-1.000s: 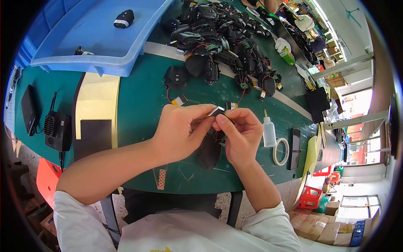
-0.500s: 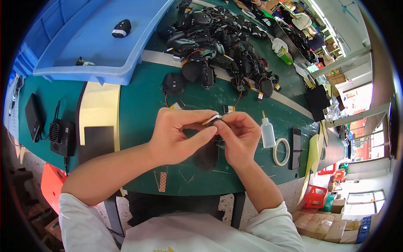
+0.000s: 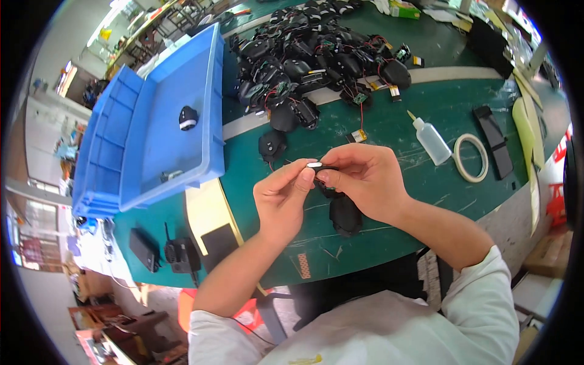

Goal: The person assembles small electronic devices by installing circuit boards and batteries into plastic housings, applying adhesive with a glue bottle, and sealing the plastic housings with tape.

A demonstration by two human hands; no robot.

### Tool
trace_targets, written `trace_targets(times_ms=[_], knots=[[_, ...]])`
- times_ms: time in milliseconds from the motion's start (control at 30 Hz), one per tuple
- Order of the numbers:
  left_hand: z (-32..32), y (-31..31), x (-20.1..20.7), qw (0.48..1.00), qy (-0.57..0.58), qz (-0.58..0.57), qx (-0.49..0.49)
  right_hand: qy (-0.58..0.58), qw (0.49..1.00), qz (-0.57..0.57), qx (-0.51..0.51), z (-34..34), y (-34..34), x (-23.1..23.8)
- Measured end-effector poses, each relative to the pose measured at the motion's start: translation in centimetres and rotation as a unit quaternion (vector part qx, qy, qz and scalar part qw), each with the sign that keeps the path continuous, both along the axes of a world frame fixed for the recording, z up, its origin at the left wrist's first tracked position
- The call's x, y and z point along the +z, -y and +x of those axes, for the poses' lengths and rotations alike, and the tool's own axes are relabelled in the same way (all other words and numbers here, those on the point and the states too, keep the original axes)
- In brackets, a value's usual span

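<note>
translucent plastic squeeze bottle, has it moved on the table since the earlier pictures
No. The translucent plastic squeeze bottle sits just left of the off-white tape ring on the green tabletop, as before; only the view has turned.

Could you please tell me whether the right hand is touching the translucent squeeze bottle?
Apart: the head view shows bare green tabletop between the right hand and the squeeze bottle, which lies off to its right.
</note>
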State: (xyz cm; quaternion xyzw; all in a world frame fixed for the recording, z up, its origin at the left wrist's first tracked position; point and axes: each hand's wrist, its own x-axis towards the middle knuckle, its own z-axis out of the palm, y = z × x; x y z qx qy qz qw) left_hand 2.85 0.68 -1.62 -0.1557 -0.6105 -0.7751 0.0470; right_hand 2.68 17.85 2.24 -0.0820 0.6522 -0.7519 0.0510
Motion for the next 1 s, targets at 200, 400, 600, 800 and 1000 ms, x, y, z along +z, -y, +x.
trace_targets(times_ms=[200,400,600,800,1000], knots=[[0.1,0.3,0.4,1.000,-0.011,0.002,-0.018,-0.019,0.999,0.046,-0.009,0.5,0.2,-0.2],[-0.4,1.4,0.2,0.998,-0.025,0.026,-0.054,-0.046,0.996,0.077,-0.009,0.6,0.1,0.2],[-0.4,1.6,0.6,0.995,0.001,0.059,-0.080,-0.178,0.978,0.111,-0.004,0.3,-0.4,-0.4],[-0.2,1.0,0.8,0.982,-0.102,-0.120,0.102,-0.340,0.926,0.161,-0.038,-0.1,-0.5,-0.8],[0.7,0.2,2.7,0.867,-0.282,-0.371,0.174,-0.366,0.914,0.176,-0.007,-0.1,-1.0,-0.9]])
